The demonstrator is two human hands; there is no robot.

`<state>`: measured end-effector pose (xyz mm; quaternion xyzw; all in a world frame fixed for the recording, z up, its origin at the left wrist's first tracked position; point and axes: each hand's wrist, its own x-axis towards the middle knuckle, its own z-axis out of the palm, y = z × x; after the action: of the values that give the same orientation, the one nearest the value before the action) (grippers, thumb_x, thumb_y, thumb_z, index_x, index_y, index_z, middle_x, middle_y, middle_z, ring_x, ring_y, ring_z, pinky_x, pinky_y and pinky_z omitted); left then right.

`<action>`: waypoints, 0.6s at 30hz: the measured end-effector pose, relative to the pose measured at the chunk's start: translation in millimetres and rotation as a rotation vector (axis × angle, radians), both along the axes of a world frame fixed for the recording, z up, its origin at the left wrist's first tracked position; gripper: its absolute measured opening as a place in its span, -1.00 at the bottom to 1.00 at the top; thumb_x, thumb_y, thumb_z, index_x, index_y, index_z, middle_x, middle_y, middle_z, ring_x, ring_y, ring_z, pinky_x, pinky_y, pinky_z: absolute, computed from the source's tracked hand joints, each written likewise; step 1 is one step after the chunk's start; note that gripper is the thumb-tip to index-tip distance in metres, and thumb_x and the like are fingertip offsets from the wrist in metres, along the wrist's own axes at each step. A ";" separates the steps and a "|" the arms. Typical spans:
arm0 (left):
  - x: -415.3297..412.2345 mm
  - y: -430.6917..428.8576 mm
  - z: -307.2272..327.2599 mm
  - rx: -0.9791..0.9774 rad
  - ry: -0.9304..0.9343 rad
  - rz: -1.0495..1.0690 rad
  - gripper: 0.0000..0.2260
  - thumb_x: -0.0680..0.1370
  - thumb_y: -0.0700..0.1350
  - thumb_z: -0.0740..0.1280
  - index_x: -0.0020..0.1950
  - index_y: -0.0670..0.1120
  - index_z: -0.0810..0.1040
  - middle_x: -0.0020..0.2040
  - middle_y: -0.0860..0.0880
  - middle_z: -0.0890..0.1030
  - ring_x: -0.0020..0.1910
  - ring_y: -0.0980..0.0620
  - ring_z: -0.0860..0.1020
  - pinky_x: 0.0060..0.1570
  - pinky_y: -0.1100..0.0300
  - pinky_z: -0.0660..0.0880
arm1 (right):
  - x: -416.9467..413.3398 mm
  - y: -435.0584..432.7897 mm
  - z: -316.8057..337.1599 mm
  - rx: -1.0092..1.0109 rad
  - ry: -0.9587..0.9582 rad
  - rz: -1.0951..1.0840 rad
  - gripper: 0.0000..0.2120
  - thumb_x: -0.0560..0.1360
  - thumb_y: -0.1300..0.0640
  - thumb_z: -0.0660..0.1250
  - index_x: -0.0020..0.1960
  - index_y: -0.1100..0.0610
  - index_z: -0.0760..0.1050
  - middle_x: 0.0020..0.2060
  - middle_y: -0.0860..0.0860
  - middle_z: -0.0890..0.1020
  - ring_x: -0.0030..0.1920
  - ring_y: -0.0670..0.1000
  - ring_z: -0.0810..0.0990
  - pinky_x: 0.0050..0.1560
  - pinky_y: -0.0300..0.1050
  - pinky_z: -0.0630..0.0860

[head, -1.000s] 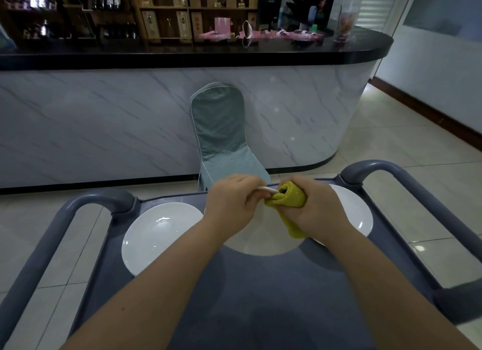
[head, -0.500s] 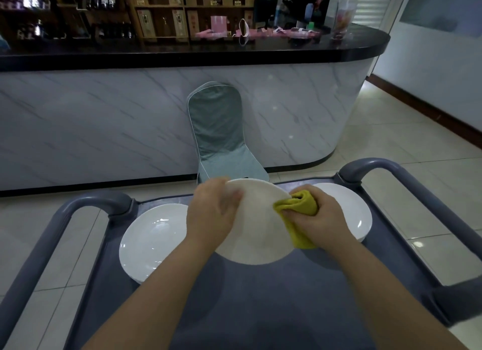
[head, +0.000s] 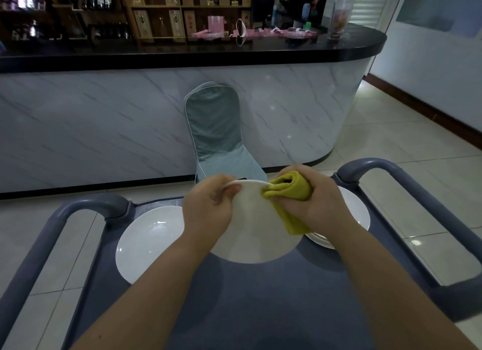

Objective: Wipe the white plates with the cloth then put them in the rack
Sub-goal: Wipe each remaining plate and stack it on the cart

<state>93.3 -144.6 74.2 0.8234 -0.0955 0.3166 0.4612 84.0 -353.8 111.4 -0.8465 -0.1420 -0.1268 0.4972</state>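
Note:
My left hand [head: 208, 206] grips the far left rim of a white plate [head: 250, 234], held up above the cart and tilted toward me. My right hand [head: 315, 203] holds a folded yellow-green cloth [head: 289, 193] pressed over the plate's right rim. A second white plate [head: 148, 242] lies flat on the cart's left side. Behind my right hand, part of a stack of white plates [head: 357, 211] shows on the right. No rack is in view.
The plates sit on a grey cart top [head: 260, 297] with curved grey handles on the left [head: 52, 227] and right [head: 417, 193]. A covered chair [head: 219, 135] stands just beyond the cart, against a marble-fronted bar counter [head: 104, 120]. Tiled floor lies on both sides.
The held plate has tipped from facing me more fully to a flatter tilt. My right hand moved the cloth up to the plate's upper right rim.

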 end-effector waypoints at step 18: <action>9.2 -20.1 -1.0 0.561 -0.137 -0.182 -0.75 0.58 -0.01 0.27 -0.14 -0.15 0.60 -0.26 -0.04 0.61 -0.30 -0.10 0.55 -0.40 0.08 0.43 | 6.7 -2.0 -14.9 -0.346 -0.010 0.055 -0.80 0.38 0.07 0.52 -0.05 -0.03 0.57 -0.27 -0.12 0.60 -0.21 -0.01 0.55 -0.18 -0.07 0.50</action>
<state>102.5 -164.7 73.2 0.8834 -0.2837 0.2901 0.2345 90.7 -355.8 96.5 -0.9146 -0.1870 -0.0911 0.3468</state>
